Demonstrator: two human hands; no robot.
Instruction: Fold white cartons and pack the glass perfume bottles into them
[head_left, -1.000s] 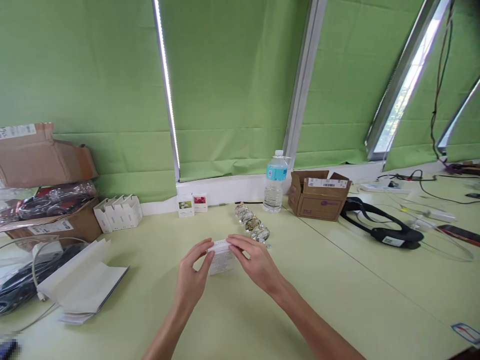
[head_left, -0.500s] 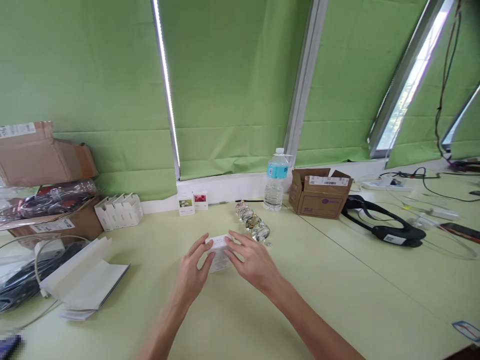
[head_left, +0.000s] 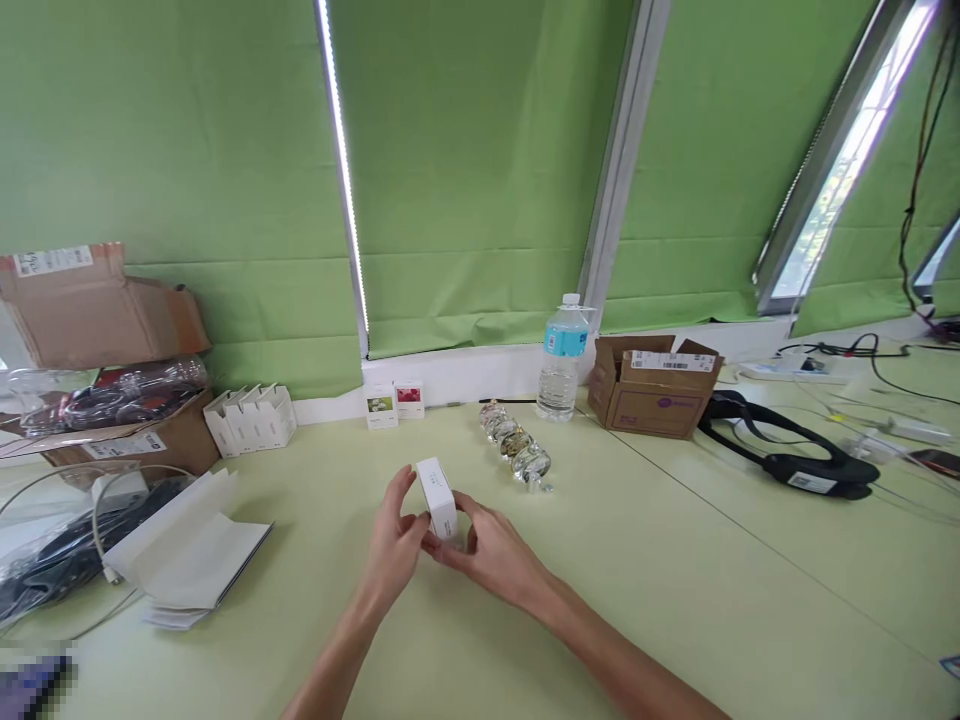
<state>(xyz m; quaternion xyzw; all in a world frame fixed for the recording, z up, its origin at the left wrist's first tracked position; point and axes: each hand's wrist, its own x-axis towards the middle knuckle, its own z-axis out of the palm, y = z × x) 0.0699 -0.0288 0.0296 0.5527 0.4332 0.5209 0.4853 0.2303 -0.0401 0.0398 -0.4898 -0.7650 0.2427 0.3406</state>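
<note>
White box (head_left: pixel 437 490) is in both of our hands, near the middle of the head view, up over the pale green table (head_left: pixel 637 570). It is small and stands at a tilt, with a narrow side turned up and some tiny print that we cannot read. Our left hand (head_left: pixel 391 545) grips it on the left, low down, with the thumb by its bottom end and a finger sticking up beside it. Our right hand (head_left: pixel 499 550) grips the same box from the right, with fingers curled around its low end. The fingertips of our 2 hands come close together there.

Past our hands lies a row of shiny glass jars (head_left: pixel 515 442). Behind them, by the wall, we see 2 little picture boxes: 1 with a green picture (head_left: pixel 381 405) and 1 with a red picture (head_left: pixel 409 400). To the right stand a water bottle (head_left: pixel 562 370) with a blue label, an open brown cardboard box (head_left: pixel 660 398) and a black headset (head_left: pixel 819 470). On our left are folded white papers (head_left: pixel 193 555), a row of white cartons (head_left: pixel 251 420) and a big brown box (head_left: pixel 112 315) on top of a pile. Green blinds (head_left: pixel 480 180) hang behind everything.
</note>
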